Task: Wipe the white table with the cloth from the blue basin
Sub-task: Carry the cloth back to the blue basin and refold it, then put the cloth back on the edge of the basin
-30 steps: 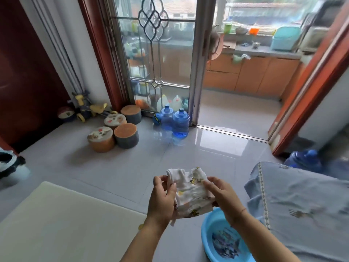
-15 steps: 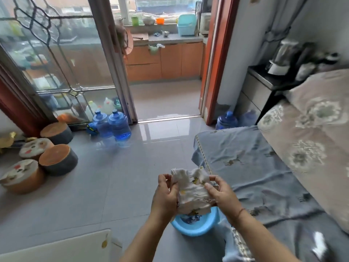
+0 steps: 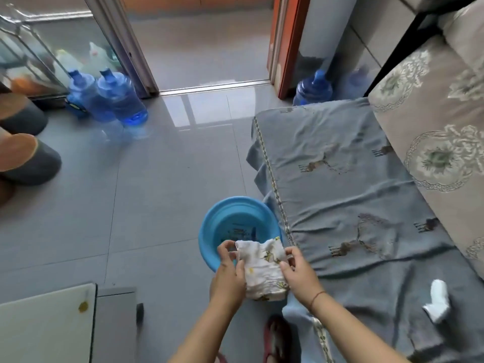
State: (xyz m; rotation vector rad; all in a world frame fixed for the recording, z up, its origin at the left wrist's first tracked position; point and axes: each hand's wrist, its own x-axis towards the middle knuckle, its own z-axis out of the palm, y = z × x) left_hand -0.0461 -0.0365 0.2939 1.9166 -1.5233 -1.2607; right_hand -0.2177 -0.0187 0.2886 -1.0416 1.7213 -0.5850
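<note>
Head view looks down on a grey tiled floor [image 3: 146,195], with both hands low in the centre of the frame. The left hand [image 3: 229,271] and the right hand [image 3: 300,271] hold a white cloth [image 3: 262,268] with small yellow prints between them. The left fingers are curled closed on the cloth's left edge, thumb on top; the right fingers pinch its right edge, clamped on the fabric. The cloth is bunched, held in the air just over the near rim of the blue basin [image 3: 209,226], which stands on the floor directly above the hands in the frame, touching the hanging edge of a grey-blue bed cover [image 3: 340,184] at the right. A beige patterned quilt [image 3: 432,142] lies along the far right. The white table [image 3: 44,328] shows only as a corner at the lower left, well apart from the cloth, with a small yellow spot [image 3: 83,307] near its edge. Two blue water bottles [image 3: 115,98] stand at the upper left beside a glass door; a third [image 3: 313,87] stands at upper centre-right by the orange door frame. A small white item [image 3: 436,303] lies on the cover at lower right.
</note>
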